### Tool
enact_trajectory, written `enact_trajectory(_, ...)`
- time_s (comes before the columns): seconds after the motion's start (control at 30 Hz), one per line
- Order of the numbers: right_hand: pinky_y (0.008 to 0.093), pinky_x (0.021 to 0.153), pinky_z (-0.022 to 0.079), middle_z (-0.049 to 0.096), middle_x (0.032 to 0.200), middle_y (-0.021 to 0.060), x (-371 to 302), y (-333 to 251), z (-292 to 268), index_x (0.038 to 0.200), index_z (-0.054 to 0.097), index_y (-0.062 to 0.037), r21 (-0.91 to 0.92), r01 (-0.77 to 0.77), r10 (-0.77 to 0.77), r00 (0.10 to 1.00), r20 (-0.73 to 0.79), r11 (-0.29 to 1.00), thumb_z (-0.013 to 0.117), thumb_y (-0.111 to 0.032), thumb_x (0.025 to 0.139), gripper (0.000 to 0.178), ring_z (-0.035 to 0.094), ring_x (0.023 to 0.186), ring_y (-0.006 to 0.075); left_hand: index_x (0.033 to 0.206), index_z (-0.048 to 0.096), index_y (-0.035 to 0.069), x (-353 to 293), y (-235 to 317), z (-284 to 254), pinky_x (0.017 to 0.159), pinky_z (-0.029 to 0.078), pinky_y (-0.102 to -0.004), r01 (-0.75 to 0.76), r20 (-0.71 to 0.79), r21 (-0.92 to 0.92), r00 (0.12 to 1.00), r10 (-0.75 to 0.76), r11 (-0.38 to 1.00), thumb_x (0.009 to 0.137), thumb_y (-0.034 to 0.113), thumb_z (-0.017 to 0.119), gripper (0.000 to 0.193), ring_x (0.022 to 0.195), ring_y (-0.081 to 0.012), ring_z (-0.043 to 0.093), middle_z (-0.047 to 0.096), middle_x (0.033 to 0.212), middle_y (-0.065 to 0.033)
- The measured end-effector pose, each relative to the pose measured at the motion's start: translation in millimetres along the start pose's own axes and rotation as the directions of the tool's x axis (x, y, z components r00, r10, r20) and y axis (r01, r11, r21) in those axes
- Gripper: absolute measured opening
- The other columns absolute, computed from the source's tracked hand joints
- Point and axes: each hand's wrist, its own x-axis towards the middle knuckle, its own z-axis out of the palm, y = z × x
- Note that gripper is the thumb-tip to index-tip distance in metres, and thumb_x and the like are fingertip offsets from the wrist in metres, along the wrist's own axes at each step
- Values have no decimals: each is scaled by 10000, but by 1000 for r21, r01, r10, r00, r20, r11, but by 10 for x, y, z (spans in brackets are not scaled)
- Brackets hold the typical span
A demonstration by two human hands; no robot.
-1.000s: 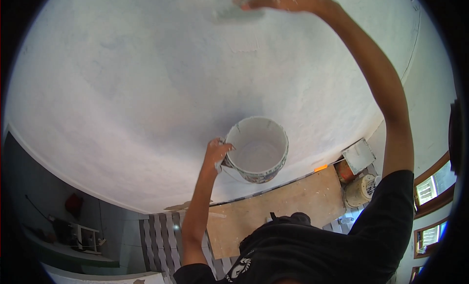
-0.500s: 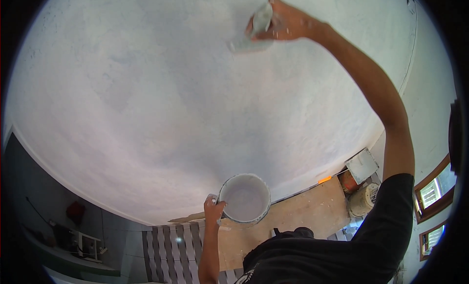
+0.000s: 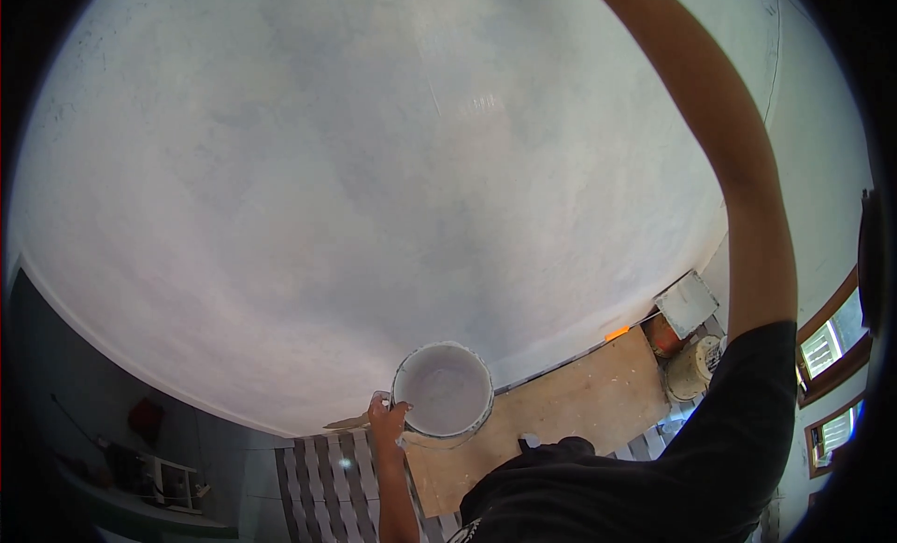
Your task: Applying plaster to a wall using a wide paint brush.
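Observation:
My left hand [image 3: 388, 419] grips the left rim of a round, white-smeared bucket [image 3: 489, 409], with the thumb over the edge. Pale, thick liquid lies inside it. Straight ahead rises a large wall [image 3: 308, 188] with a blotchy white and grey coat. Stretched far up, my right forearm [image 3: 696, 66] leaves the picture at the top edge, so the right hand and whatever it holds are hidden. Below that arm, a fresh wet streak [image 3: 482, 105] glistens on the wall.
A brown board [image 3: 570, 403] lies on the patterned tile floor [image 3: 327, 478] along the wall's foot. To the right stand a pale, dirty bucket [image 3: 690, 370] and a white-smeared square panel [image 3: 688, 303]. Wood-framed windows [image 3: 827, 351] are at far right. A white stool-like frame [image 3: 173, 482] stands lower left.
My right hand, which held a pale flat tool against the wall, has moved up out of the picture. Wet marks show near where it was. The bucket has shifted slightly left and down.

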Motion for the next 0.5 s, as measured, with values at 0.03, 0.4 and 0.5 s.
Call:
enact_trajectory(0.03,356,847,527,699,1039,166,-75,27,95,1041,693,-11,178,-42,29,997,75,983,717,-145,793,283,669,931,298,757,504,41,-3,6,-6,540,379,-303,8,2,17,1000,-8,1000,606,42,697,246,586,-123,445,509,641,-10)
enact_trajectory(0.4,355,956,525,619,1262,97,-2288,-423,1974,1133,688,-98,-229,95,-128,983,-134,969,704,-97,811,323,600,1166,243,787,518,23,92,-132,-46,579,414,-323,30,24,149,999,-34,988,602,55,694,258,635,-155,502,544,690,-52)
enact_trajectory(0.5,367,983,508,576,1318,79,-2734,-653,2135,1238,613,-126,-101,91,-94,995,-20,991,704,-105,736,511,575,1188,260,778,521,17,115,-261,-87,617,411,-350,66,18,79,998,-67,995,593,86,710,273,675,-169,483,524,709,-54)
